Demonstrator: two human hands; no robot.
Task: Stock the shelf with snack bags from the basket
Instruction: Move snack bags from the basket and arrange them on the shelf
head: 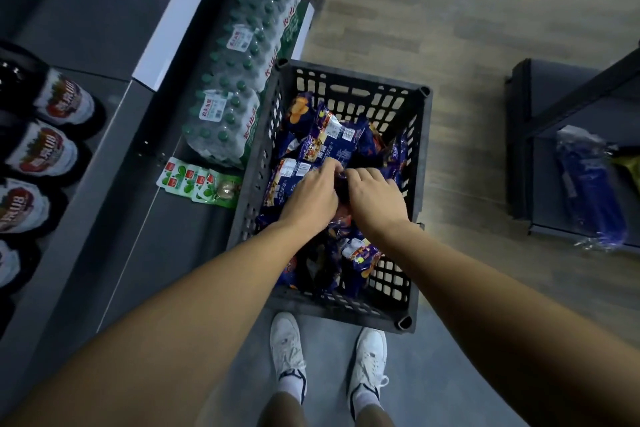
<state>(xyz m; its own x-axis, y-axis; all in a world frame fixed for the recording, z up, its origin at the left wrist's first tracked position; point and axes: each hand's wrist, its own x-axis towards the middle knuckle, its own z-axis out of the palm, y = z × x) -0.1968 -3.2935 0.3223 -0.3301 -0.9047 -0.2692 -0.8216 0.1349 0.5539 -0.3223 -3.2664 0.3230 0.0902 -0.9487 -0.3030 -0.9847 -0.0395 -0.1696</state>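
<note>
Hands meet over the middle of the basket: your left hand and right hand both curl their fingers into the heap of blue snack bags, though you cannot tell which bag each grips. Against the basket's left wall, water bottle packs lie on the shelf, green sachets just beside its near-left corner.

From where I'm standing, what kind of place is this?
Probably a small shop or its stockroom: shrink-wrapped water bottle packs sit on a low shelf, dark drink bottles line another, and a crate of snack bags awaits stocking.
</note>
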